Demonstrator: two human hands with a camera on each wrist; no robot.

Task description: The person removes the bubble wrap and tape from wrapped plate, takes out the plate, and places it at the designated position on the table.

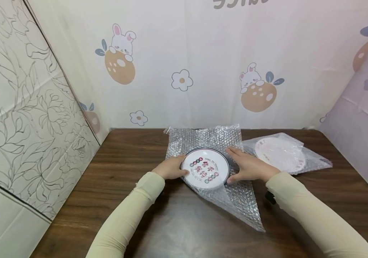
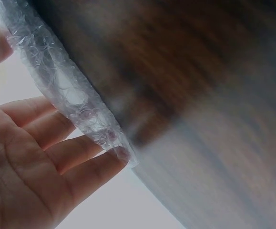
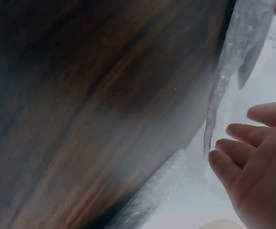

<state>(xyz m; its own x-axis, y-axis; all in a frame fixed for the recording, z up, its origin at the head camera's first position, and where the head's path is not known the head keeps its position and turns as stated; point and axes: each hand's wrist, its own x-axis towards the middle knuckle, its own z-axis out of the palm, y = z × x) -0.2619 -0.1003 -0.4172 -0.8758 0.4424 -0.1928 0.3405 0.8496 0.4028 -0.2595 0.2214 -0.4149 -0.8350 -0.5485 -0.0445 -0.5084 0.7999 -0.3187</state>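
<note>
A round white plate (image 1: 206,168) with a dark rim and red and green printed characters lies face up on a sheet of bubble wrap (image 1: 204,139). One flap of the wrap folds over the plate's near edge. At the plate's left rim is my left hand (image 1: 172,167), its thumb over the edge and its fingertips against the wrap in the left wrist view. Beside the right rim, my right hand (image 1: 247,165) has its fingers spread over the wrap. In the right wrist view its extended fingertips are close to the hanging wrap edge (image 3: 214,112), with nothing gripped.
Another plate (image 1: 280,154), enclosed in bubble wrap, lies at the back right of the brown wooden table (image 1: 132,150). A patterned curtain (image 1: 184,50) stands behind the table, and a floral panel (image 1: 26,89) rises on the left.
</note>
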